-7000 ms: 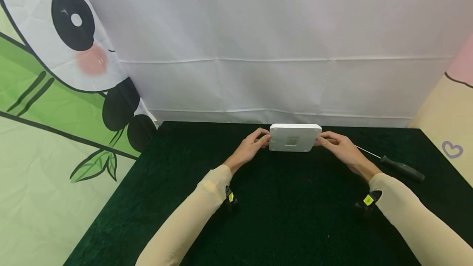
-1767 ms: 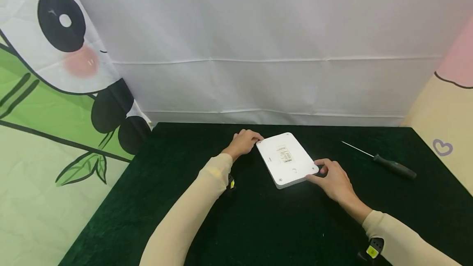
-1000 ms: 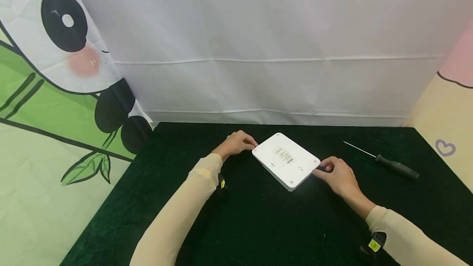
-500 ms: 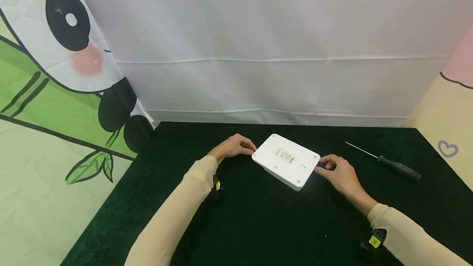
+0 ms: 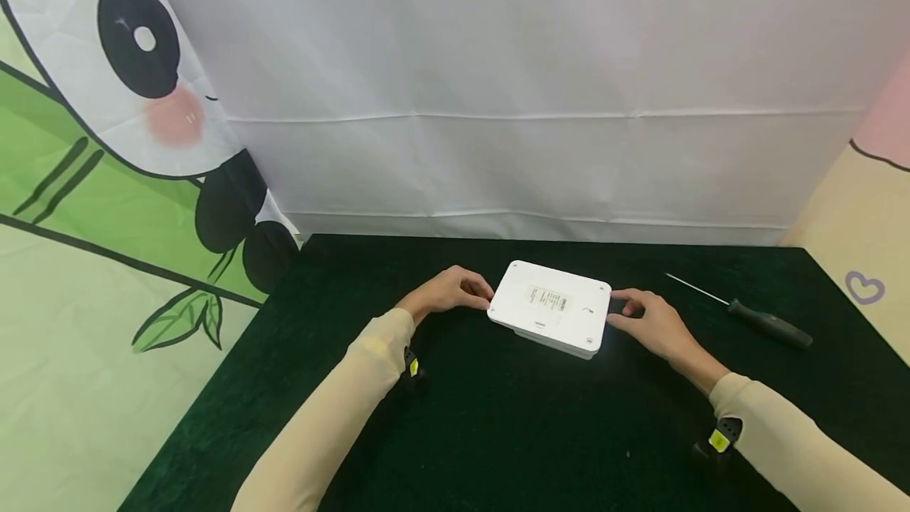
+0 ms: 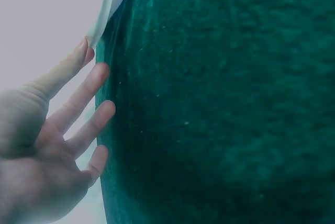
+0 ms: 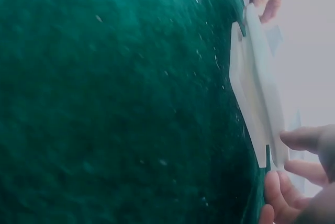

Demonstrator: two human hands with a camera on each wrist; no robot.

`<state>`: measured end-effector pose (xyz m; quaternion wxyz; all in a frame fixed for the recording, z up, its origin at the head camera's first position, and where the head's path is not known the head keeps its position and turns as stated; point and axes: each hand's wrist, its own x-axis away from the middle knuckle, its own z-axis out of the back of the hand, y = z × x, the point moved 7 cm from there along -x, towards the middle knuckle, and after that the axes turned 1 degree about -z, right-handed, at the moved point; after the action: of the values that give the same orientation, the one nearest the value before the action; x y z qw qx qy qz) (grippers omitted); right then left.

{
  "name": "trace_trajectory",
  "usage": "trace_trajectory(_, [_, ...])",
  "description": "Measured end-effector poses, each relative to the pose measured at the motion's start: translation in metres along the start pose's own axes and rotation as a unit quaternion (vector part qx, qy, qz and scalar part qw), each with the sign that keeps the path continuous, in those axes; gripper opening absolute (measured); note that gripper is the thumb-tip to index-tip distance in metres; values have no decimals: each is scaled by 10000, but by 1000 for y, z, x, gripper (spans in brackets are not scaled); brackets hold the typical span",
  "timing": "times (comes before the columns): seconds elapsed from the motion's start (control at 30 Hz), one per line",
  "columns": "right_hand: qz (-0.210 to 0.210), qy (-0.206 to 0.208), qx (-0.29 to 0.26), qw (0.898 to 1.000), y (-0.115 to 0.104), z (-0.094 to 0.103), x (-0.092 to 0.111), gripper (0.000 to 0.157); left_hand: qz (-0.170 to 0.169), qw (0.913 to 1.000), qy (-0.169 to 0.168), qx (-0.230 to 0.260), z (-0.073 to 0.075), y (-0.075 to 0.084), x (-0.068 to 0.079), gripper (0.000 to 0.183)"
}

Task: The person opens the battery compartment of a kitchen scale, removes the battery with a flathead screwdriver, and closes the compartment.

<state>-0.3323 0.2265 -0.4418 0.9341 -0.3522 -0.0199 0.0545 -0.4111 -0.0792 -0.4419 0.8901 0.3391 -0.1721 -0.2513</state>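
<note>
A flat white device (image 5: 512, 295) with rounded corners lies at the middle of the table, a printed label on its upper face and small dots at its corners. Two white layers show along its edge in the right wrist view. My left hand (image 5: 449, 289) pinches its left corner between thumb and index finger; the other fingers spread loosely in the left wrist view. At the opposite edge, my right hand (image 5: 654, 329) holds the device near its right corner, with the thumb on one side and fingers on the other.
A screwdriver (image 5: 771, 325) with a dark handle lies to the right, its thin shaft pointing to the back left. Dark green cloth (image 5: 540, 433) covers the table. A white curtain (image 5: 455, 156) hangs right behind it, with printed cartoon panels on both sides.
Seven seconds ago both hands held the device up, tilted. Since it came down, it has turned counterclockwise between them; my left hand has shifted left and nearer, my right slightly away. The screwdriver stays put.
</note>
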Motion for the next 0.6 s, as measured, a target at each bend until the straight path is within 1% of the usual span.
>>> trace_trajectory(0.1, [101, -122, 45, 9999, 0, 0, -4, 55, 46, 10000, 60, -3, -3, 1, 4, 23])
trace_trajectory(0.37, [305, -368, 153, 9987, -1, -2, -18, 55, 403, 9988, 236, -165, -8, 3, 13, 51])
trace_trajectory(0.5, [369, -423, 193, 9982, 0, -1, -23, 54, 588, 9975, 255, -288, -10, 2, 14, 61])
trace_trajectory(0.6, [424, -446, 186, 9979, -1, -1, -25, 54, 669, 9968, 260, -358, -12, 1, 15, 65])
